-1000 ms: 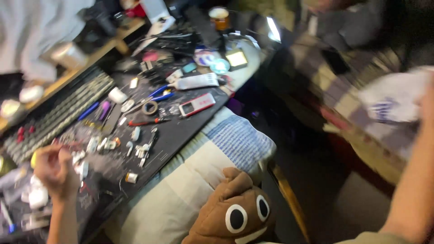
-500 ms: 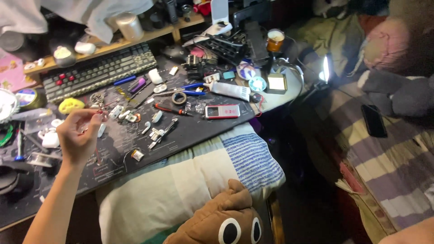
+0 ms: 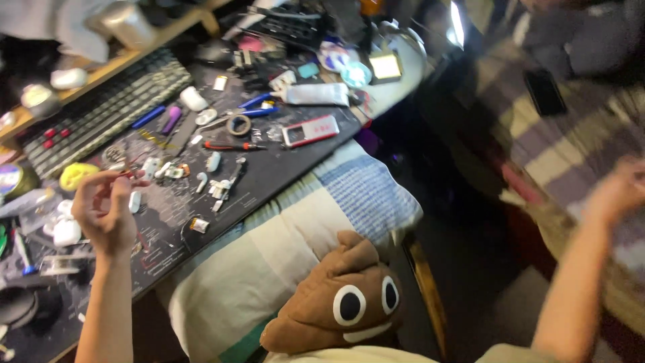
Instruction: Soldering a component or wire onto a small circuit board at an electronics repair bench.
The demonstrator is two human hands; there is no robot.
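left hand [image 3: 104,212] raised over black desk mat [image 3: 175,202], fingertips pinched on something tiny, unidentifiable | right hand [image 3: 621,191] blurred, grip unreadable, well right of mat | mat's near edge meets striped cushion [image 3: 289,242]

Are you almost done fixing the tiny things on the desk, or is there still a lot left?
Nothing looks finished. The left hand is raised above the dark mat, pinching something too small to tell. The right hand is blurred, out over the striped bedding, holding nothing I can see. Small white parts, a red-handled screwdriver and a red and white gadget lie scattered, so plenty seems left.
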